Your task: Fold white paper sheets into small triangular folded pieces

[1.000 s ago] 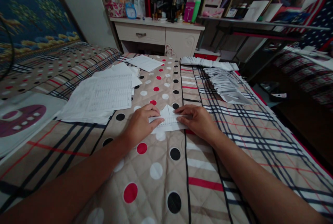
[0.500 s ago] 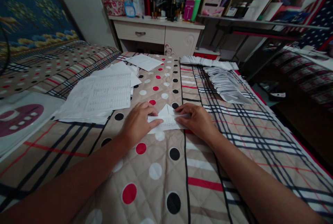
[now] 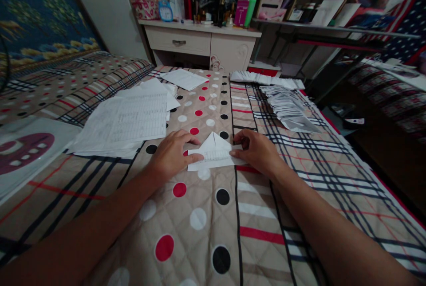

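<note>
Apparently, crease is being set in folded paper [image 3: 216, 157] on bedspread [image 3: 207, 197]. Left end is touched by left hand [image 3: 172, 150], thumb and fingers apart; right end by right hand [image 3: 258, 149], grip cannot be told. Even pressing seems called for.

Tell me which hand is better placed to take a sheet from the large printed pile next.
Left, most likely: the left hand is nearer the printed pile, which lies ahead on its own side. The right hand, at the right end of the folded paper, would have to reach across.
</note>
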Action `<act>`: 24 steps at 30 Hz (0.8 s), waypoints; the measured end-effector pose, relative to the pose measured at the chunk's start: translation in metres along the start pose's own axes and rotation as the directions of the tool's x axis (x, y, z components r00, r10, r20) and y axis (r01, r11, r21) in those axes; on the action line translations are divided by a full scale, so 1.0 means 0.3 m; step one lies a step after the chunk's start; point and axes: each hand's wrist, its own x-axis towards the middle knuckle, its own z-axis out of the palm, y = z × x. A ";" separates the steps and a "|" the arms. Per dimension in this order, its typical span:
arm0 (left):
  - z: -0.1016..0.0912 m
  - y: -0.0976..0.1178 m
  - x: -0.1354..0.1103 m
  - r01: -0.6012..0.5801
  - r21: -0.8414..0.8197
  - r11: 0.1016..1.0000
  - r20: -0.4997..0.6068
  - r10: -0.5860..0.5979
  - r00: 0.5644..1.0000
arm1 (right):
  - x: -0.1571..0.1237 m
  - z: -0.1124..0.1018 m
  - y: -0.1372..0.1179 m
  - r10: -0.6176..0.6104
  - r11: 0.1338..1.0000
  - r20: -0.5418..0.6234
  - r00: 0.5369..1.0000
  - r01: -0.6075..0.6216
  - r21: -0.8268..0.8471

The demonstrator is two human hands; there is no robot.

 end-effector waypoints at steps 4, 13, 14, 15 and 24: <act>-0.013 -0.008 0.009 -0.011 -0.014 1.000 0.055 0.012 0.998 | 0.012 -0.018 -0.008 0.050 0.995 0.034 0.998 -0.046 -0.094; -0.009 -0.035 0.015 -0.087 -0.096 0.992 0.068 0.094 0.993 | 0.017 -0.019 -0.005 0.066 0.996 0.116 0.991 -0.060 -0.059; -0.005 -0.037 0.013 -0.090 -0.117 0.989 0.053 0.097 0.994 | 0.016 -0.020 -0.003 0.073 0.997 0.118 0.990 -0.070 -0.034; -0.002 -0.038 0.012 -0.085 -0.146 0.986 0.031 0.091 0.995 | 0.016 -0.020 -0.001 0.078 0.997 0.122 0.989 -0.078 -0.004; 0.003 -0.009 0.021 0.172 -0.836 0.521 -0.008 -0.326 0.945 | -0.011 0.040 -0.055 -0.120 0.774 0.281 0.952 -0.088 0.627</act>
